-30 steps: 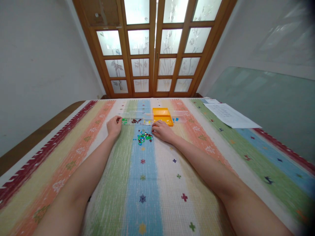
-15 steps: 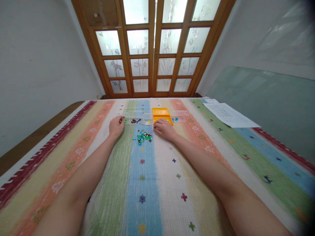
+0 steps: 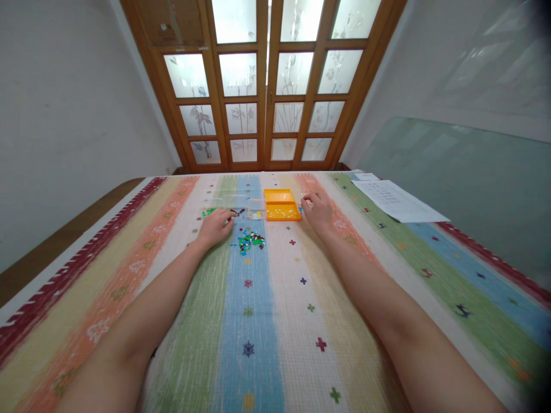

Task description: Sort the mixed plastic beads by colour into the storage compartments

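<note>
My left hand (image 3: 215,227) reaches over the clear box at the left, its closed fingertips at the brown pieces (image 3: 239,212). Green pieces (image 3: 208,212) show just behind that hand. Farther right, my right hand (image 3: 318,211) is above the clear box with blue pieces (image 3: 300,210), thumb and forefinger pinched together. Whatever either hand pinches is too small to make out. Between the hands stands an open orange box (image 3: 282,197) with white pieces in its tray. A clear box with yellow pieces (image 3: 258,214) adjoins it. Nearer me lies a mixed pile of small coloured pieces (image 3: 251,242).
A striped, patterned cloth (image 3: 249,310) covers the table. Paper sheets (image 3: 398,201) lie at the far right. Beyond the table are wooden doors with glass panes (image 3: 264,103), and a pale glass panel (image 3: 465,166) leans at the right wall.
My left hand has moved right, from the green pieces to the brown ones. My right hand has left the orange box and moved right to the blue pieces, uncovering the white pieces.
</note>
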`<state>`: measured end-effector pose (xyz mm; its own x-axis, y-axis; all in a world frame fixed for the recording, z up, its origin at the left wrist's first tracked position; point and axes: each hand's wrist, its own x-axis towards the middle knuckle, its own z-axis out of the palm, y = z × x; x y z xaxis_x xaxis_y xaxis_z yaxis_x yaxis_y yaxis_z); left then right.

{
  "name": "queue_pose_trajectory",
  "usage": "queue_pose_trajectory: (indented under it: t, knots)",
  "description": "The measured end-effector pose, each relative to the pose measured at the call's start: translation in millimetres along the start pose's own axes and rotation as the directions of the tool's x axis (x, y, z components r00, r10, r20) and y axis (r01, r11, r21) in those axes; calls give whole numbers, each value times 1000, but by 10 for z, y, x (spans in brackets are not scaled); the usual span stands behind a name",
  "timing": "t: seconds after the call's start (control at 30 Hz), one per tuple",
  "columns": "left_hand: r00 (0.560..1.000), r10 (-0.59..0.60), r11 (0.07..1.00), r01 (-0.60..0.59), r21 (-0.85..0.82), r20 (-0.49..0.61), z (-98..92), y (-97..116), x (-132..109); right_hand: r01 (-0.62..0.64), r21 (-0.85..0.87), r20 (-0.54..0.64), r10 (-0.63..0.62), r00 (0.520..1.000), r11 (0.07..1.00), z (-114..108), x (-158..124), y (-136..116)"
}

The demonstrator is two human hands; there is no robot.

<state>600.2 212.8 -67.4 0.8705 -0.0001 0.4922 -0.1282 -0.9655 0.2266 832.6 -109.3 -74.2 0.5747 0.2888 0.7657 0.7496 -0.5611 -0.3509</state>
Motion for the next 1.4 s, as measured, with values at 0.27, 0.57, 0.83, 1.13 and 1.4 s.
queue_pose_trajectory:
  t: [0.27, 0.57, 0.83, 1.13, 1.4]
  knots:
    - [983, 104, 994, -109, 29, 152, 25, 115, -12, -111, -56, -5, 111, 994, 992, 18, 0, 178]
    - [973, 101, 993, -113, 43, 206, 50, 149, -11, -151, -62, 37, 153, 988, 987, 57, -37, 192]
    - [976, 79, 997, -80, -6, 205, 51, 154, -5, -94, 11, 28, 93, 995, 996, 82, -69, 101]
    - [983, 48, 998, -42, -39, 178, 48, 157, -6, 48, 114, 124, -62, 990, 992, 37, -140, -305]
    - [987, -97, 994, 101, -32, 125, 51, 161, -10, 183, 145, 235, -213, 948, 972, 70, -205, -506]
